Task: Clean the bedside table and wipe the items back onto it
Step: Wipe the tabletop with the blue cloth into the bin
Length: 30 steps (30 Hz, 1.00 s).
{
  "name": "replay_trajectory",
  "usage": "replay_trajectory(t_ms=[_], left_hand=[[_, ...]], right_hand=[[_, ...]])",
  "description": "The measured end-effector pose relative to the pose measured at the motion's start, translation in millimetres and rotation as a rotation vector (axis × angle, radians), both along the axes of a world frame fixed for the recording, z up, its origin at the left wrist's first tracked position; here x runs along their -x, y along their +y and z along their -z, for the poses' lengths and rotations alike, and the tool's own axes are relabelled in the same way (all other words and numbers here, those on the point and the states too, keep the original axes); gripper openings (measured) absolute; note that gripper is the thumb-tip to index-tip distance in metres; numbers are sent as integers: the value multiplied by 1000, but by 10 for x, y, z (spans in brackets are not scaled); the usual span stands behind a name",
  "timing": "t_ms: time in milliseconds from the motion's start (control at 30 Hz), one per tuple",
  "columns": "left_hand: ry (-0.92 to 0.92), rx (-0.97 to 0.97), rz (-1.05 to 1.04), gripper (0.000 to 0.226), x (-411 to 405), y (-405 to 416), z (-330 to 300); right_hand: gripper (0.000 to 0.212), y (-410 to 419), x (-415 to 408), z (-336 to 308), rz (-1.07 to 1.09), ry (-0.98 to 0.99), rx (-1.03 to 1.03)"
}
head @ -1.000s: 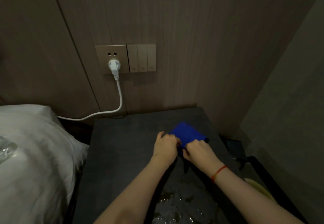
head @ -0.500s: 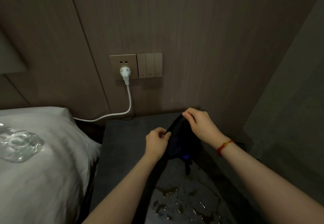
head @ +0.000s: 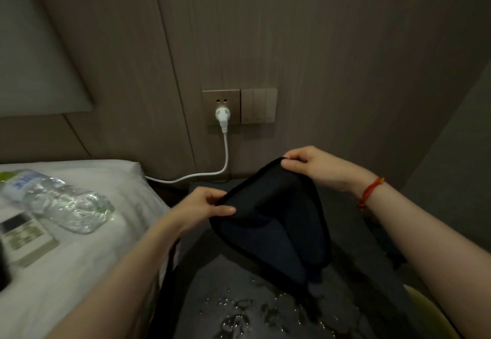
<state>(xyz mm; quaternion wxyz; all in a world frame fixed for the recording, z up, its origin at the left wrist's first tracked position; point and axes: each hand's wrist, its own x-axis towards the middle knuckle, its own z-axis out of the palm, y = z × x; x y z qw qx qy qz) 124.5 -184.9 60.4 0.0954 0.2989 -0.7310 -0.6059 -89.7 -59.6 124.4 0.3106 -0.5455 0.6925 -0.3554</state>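
Note:
A dark blue cloth hangs spread above the dark grey bedside table. My left hand pinches its left edge. My right hand, with a red string on the wrist, pinches its upper corner. Water puddles glisten on the table's near part. A clear plastic water bottle lies on its side on the white bed at the left. Beside the bottle rests a white remote control.
A white plug sits in the wall socket, and its cable runs down left behind the bed. Light switches are next to the socket. Wood wall panels stand behind the table. A yellowish object shows at lower right.
Both hands lifted the cloth off the table and spread it open in the air. The view shifted left, so the bottle and remote on the bed came into sight.

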Motion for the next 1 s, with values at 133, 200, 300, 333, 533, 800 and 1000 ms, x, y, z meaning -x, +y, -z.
replay_trajectory(t_ms=[133, 200, 300, 333, 533, 800, 1000], left_hand=[[6, 303, -165, 24, -208, -333, -417], [72, 464, -231, 18, -209, -485, -628], [124, 655, -236, 21, -202, -590, -823], [121, 681, -230, 23, -211, -595, -824], [-137, 780, 15, 20, -473, -381, -97], [-587, 461, 345, 18, -637, 143, 759], [-510, 759, -249, 49, -305, 172, 1016]], right_hand=[[19, -198, 12, -20, 11, 117, 3], [20, -373, 13, -49, 78, 166, 124], [19, -580, -12, -128, 124, 240, 297], [18, -608, -29, -121, 117, 262, 323], [18, -286, -229, 561, -31, 472, 168], [28, 213, -666, 1150, -373, 537, -549], [49, -296, -1138, 1516, 54, 527, -119]])
